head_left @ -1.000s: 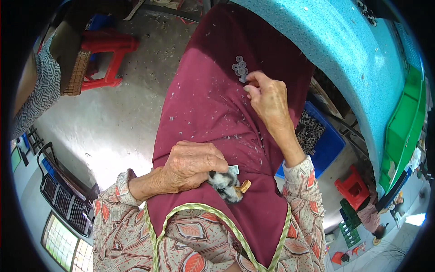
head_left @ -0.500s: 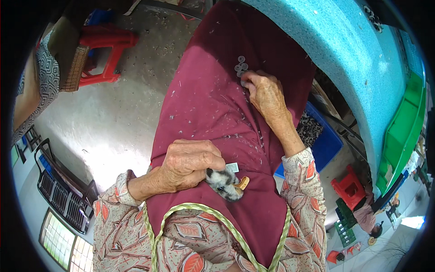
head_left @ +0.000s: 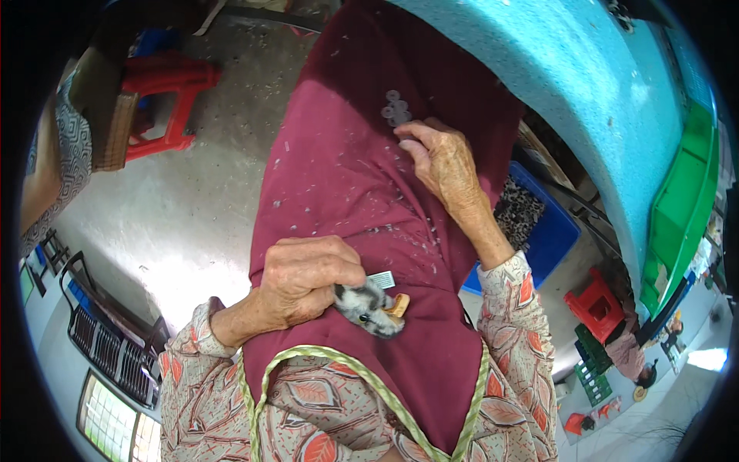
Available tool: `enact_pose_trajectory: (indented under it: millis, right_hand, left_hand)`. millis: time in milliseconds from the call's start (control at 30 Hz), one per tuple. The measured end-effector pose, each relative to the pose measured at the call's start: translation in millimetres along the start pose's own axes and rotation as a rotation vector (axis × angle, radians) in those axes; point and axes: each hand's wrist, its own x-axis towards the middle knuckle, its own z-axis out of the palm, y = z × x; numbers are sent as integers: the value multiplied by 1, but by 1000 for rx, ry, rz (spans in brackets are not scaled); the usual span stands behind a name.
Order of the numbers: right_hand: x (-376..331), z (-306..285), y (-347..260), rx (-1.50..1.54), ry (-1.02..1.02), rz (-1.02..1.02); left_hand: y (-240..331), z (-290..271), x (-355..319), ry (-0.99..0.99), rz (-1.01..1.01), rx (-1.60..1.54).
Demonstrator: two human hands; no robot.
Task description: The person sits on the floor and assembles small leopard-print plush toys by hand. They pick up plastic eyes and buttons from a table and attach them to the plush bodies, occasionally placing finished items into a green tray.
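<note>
In my left hand [head_left: 308, 281] is a small fluffy black-and-white plush animal head [head_left: 369, 308] with a yellow bill-like part [head_left: 398, 306] and a dark eye. My fingers are closed around its back end, low on my lap. Just beyond it lies a white label [head_left: 382, 279]. A cluster of small translucent plastic washers [head_left: 396, 110] rests farther out on my maroon apron [head_left: 331, 177]. Right beside the cluster, my right hand [head_left: 443, 158] is bent with thumb and forefinger close together; anything between the fingertips is too small to make out.
Bits of pale fluff are scattered over the apron. To my right, a blue bin [head_left: 550, 231] holds black-and-white material below a turquoise table edge [head_left: 554, 69] with a green tray [head_left: 685, 208]. Red stools [head_left: 181, 100] and a seated person's patterned clothing [head_left: 73, 146] are at left.
The view has shifted slightly, moving the scene a little leftward. My right fingertips have lifted a little at the washers. My left hand keeps its hold on the plush head.
</note>
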Motion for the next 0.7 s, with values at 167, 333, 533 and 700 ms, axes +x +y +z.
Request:
enact_pose_trajectory:
  millis: [167, 333, 533, 700]
  right_hand:
    - [-13, -19, -44, 914, -53, 480]
    - [-43, -29, -91, 1398, -238, 712]
    - [-63, -18, -116, 1039, -249, 593]
    - [-65, -22, -118, 1106, -307, 684]
  left_hand:
    - [-1, 1, 2, 25, 30, -34]
    - [5, -3, 2, 3, 97, 95]
    - [9, -3, 2, -6, 200, 273]
    - [8, -3, -1, 27, 192, 323]
